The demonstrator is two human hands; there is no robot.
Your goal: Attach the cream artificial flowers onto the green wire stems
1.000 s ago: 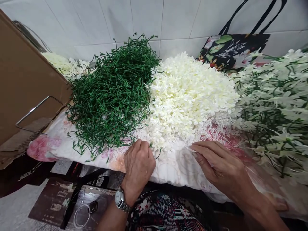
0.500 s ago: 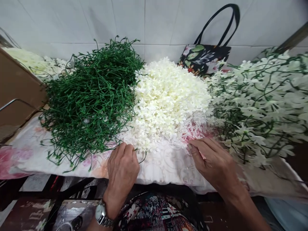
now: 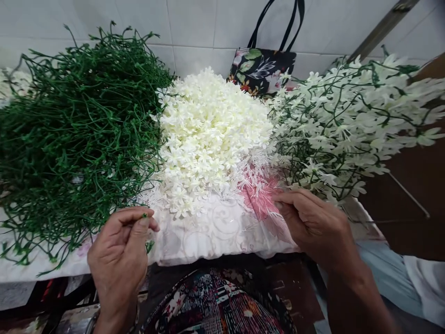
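Observation:
My left hand (image 3: 120, 253) pinches a thin green stem (image 3: 143, 216) between thumb and fingers, at the near edge of the big heap of green stems (image 3: 76, 134). My right hand (image 3: 313, 225) lies curled on the floral cloth (image 3: 215, 229), fingertips by the spiky white plastic pieces (image 3: 257, 183) at the foot of the pile of loose white flowers (image 3: 212, 134). Whether the right fingers hold anything is hidden. A mass of assembled white flower sprays on green stems (image 3: 351, 120) lies just beyond the right hand.
A black floral tote bag (image 3: 264, 69) leans on the white tiled wall (image 3: 194, 28) behind the flowers. A metal bar (image 3: 378, 32) slants at the top right. My patterned lap (image 3: 222, 301) is below the cloth's edge, and dark floor (image 3: 417, 185) shows at right.
The view has swung right. My left hand has drawn back left from the white flowers, lifting a green stem in a pinch. My right hand stays curled on the cloth.

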